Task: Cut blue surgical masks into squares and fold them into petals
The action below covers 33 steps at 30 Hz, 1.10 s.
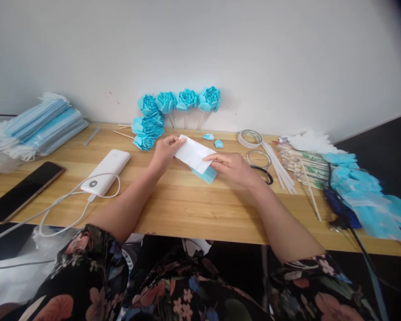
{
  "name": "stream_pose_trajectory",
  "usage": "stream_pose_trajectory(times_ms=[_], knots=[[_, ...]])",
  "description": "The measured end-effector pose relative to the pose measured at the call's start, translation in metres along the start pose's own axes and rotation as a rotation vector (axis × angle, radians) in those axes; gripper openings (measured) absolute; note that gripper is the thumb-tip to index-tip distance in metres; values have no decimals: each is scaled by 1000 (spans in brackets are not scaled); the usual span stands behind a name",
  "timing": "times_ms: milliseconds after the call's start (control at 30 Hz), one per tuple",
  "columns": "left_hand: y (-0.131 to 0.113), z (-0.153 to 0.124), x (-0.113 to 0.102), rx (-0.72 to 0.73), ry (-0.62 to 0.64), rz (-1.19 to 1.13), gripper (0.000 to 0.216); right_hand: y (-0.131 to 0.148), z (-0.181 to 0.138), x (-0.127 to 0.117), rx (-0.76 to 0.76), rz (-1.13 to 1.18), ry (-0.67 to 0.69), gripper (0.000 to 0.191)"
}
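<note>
My left hand (pixel 165 152) pinches the left end of a flat piece of face-mask fabric (pixel 194 154), white on top with a blue layer showing at its lower right. The fingers of my right hand (pixel 232 167) close on its right end. The piece is held just above the wooden table (pixel 187 209), in front of a row of blue fabric roses (pixel 178 107).
A stack of blue face masks (pixel 42 127) lies at far left, with a phone (pixel 23 191) and a white power bank (pixel 106 171) with cable nearer me. Tape rolls (pixel 250 138), scissors (pixel 263 174), white strips, wooden sticks (pixel 304 167) and blue scraps (pixel 364 191) crowd the right.
</note>
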<state>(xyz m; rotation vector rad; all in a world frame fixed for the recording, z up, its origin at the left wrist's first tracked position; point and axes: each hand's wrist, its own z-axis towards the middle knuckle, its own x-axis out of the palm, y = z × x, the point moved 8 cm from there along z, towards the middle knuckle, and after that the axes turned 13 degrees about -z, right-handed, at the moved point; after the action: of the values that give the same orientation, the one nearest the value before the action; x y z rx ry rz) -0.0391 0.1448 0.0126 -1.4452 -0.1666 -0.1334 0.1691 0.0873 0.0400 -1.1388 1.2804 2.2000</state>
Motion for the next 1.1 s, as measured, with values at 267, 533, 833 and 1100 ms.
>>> stream_pose_trajectory(times_ms=[267,533,833,1100], knots=[[4,0,1,8,26,92,39,28,-1,-19,-265,-369,-273,15],[2,-2,5,33,63,163,30,60,-7,6,-469,-411,-78,22],[-2,-16,29,65,214,282,27,48,-9,21,-441,-397,-122,28],[6,-31,53,51,391,273,35,36,-6,10,-333,-399,-231,23]])
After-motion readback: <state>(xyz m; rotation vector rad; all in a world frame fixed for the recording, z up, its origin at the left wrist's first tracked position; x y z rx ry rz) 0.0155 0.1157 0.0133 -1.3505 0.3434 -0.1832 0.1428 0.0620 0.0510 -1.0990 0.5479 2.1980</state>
